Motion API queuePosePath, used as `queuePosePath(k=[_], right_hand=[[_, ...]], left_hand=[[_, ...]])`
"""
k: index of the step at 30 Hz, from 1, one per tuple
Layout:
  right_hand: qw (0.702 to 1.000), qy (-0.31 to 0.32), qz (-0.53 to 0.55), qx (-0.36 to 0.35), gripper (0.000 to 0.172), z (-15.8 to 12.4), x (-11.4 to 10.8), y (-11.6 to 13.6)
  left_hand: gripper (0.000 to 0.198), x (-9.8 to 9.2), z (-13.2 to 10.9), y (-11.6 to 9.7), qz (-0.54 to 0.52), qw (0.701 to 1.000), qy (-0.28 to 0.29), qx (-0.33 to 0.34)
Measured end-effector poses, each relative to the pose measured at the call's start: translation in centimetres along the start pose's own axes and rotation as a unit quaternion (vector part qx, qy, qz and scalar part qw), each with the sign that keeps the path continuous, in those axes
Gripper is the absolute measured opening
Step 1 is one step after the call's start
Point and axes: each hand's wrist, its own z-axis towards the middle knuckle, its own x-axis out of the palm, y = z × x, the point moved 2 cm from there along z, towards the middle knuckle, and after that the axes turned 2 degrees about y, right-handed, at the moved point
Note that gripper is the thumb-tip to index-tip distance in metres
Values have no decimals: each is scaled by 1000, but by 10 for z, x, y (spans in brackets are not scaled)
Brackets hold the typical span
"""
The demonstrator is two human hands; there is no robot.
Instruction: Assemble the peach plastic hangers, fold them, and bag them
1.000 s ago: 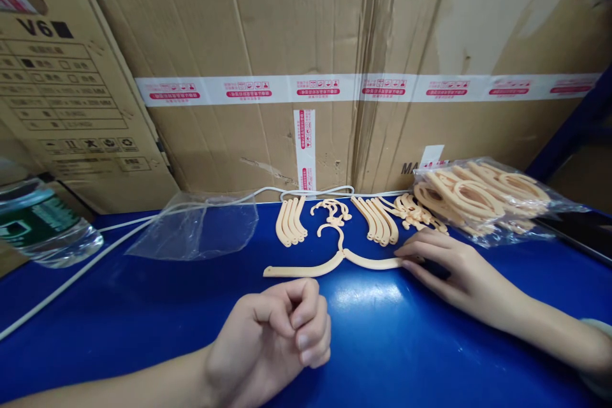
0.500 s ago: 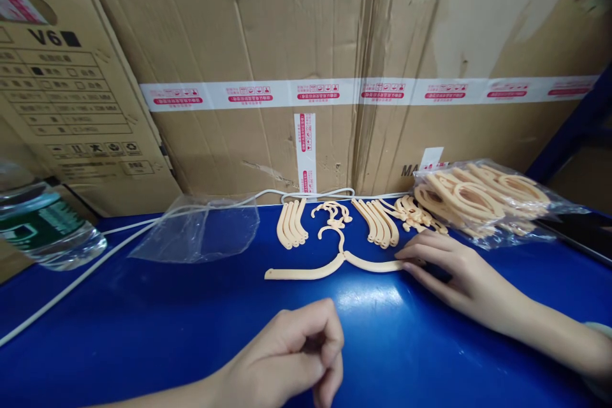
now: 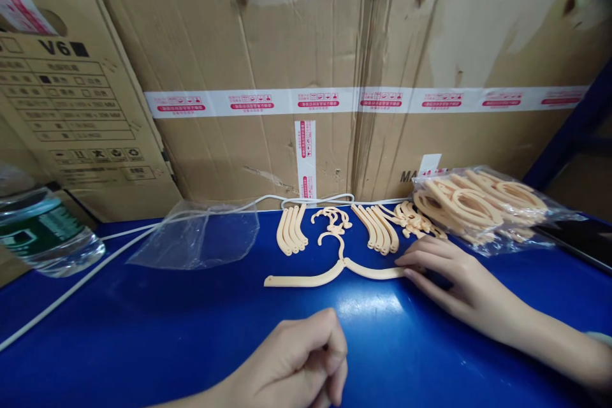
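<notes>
A peach plastic hanger (image 3: 335, 271) lies assembled on the blue table (image 3: 143, 325), hook pointing away from me. My right hand (image 3: 454, 280) rests flat with fingers stretched, its fingertips on the hanger's right arm end. My left hand (image 3: 299, 363) sits near the front edge in a loose fist, and nothing shows in it. Behind the hanger lie a left row of curved arm pieces (image 3: 290, 229), a small heap of hooks (image 3: 332, 217) and a right row of arm pieces (image 3: 380, 229).
A clear bag of peach parts (image 3: 482, 204) lies at the right. An empty clear bag (image 3: 201, 239) and a white cord (image 3: 86, 274) lie left. A water bottle (image 3: 43, 236) lies at the far left. Cardboard boxes (image 3: 306, 64) wall the back.
My left hand has drawn back toward me and turned, its fist loosening a little. The right hand and the hanger have kept their place.
</notes>
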Motion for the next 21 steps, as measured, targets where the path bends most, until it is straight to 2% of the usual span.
queuePosePath(k=[3, 5, 8, 13, 16, 21], right_hand=[[1000, 0, 0, 1, 19, 0, 0, 0], [1000, 0, -1, 1, 19, 1, 0, 0], [1000, -2, 0, 0, 19, 1, 0, 1], [1000, 0, -3, 1, 20, 0, -1, 1], [1000, -4, -4, 1, 20, 1, -1, 1], [1000, -2, -4, 2, 19, 1, -2, 2]], left_hand=[[14, 2, -2, -10, 25, 998, -25, -54], [13, 3, -3, -17, 51, 997, -30, -58], [19, 2, -2, -22, 92, 995, -10, -37], [35, 2, 3, -25, 163, 985, 61, 5], [33, 3, 4, -23, 183, 981, 63, 21], [32, 3, 4, -18, 196, 979, 35, 37]])
